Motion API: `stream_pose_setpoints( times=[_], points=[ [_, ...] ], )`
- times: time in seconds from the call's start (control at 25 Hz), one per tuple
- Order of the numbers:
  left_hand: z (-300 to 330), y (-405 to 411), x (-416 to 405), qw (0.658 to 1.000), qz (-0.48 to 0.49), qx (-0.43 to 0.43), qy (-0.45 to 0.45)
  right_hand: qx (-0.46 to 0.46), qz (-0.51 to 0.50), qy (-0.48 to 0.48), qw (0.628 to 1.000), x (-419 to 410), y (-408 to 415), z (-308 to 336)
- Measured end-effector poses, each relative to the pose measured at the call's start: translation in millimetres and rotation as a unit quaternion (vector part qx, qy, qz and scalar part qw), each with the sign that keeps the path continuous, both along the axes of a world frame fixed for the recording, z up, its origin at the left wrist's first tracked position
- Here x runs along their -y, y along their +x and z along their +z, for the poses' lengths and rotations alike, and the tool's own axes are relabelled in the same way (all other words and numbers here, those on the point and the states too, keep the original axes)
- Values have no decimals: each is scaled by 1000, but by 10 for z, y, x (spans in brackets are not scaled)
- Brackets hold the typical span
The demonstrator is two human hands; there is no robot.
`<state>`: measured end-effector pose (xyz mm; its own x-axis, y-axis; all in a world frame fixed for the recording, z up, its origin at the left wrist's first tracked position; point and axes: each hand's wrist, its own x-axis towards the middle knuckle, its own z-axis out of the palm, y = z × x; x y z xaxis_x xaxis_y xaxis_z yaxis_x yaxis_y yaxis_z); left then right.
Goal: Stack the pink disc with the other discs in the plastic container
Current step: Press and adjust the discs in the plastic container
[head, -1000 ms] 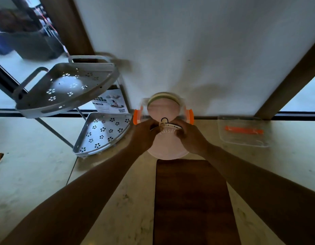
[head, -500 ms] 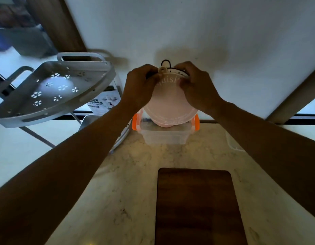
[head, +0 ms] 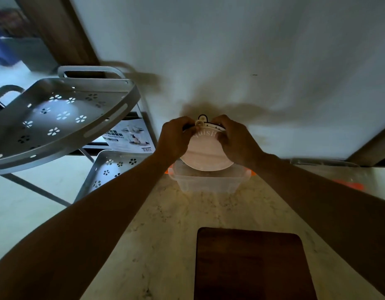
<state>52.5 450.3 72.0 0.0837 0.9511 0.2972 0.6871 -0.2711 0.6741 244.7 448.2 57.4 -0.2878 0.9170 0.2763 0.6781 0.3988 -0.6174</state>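
A pink disc [head: 205,153] with white lettering and a small loop at its top edge is held upright over the clear plastic container [head: 206,182]. My left hand [head: 176,139] grips its upper left rim and my right hand [head: 236,140] grips its upper right rim. The disc's lower edge hangs just above or inside the container's open top. The container has orange side clips and stands on the marble counter against the white wall. The disc hides any other discs in the container.
A grey two-tier corner rack [head: 57,118] with flower cut-outs stands at the left, with a printed box [head: 131,137] behind it. A dark wooden board [head: 250,265] lies on the counter near me. The container's clear lid [head: 347,182] with an orange clip lies at the right.
Both hands lifted the pink disc from low in front of the container to above it. Since half a second ago the disc has come lower toward the container's opening.
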Motion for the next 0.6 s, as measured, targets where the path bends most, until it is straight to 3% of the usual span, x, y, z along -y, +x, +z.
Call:
stream_pose_setpoints(
  times=[0.2,0.32,0.6],
  points=[
    [-292,29,-143,999,32,-33,6,36,-3,40,999,-105,26,-190],
    [-398,112,-212,999,47,-19,10,76,-28,72,994,-159,44,-276],
    [-427,185,-320,996,48,29,71,74,-74,138,985,-181,-2,-356]
  ],
)
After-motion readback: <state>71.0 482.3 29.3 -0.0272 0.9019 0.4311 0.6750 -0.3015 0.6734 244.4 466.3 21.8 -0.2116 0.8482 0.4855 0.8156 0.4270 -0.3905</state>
